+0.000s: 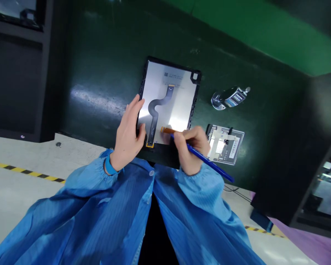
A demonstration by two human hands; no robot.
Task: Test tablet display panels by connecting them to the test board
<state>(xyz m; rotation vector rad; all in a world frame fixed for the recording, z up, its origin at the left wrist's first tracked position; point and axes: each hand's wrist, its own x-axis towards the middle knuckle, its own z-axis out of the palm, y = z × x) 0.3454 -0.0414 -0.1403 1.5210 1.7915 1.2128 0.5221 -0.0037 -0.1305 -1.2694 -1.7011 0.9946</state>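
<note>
A display panel [179, 99] with a silvery back and black edges lies on the dark green table. A grey flex cable [153, 110] curves down its back. Near the lower edge is a short orange flex strip [167, 130]. My left hand [130, 130] rests along the panel's left edge, fingers stretched and thumb apart. With closed fingers, my right hand [191, 147] grips a blue pen-like tool [209, 162] over the panel's lower right. The tool's tip is by the orange strip; whether it touches is unclear.
To the right stands a shiny metal dispenser-like object [230, 98]. Below it lies a clear-edged case with small parts [231, 145]. Dark racks flank the table, one at the left [16, 84] and one at the right [295, 154]. A green surface [264, 33] runs along the back.
</note>
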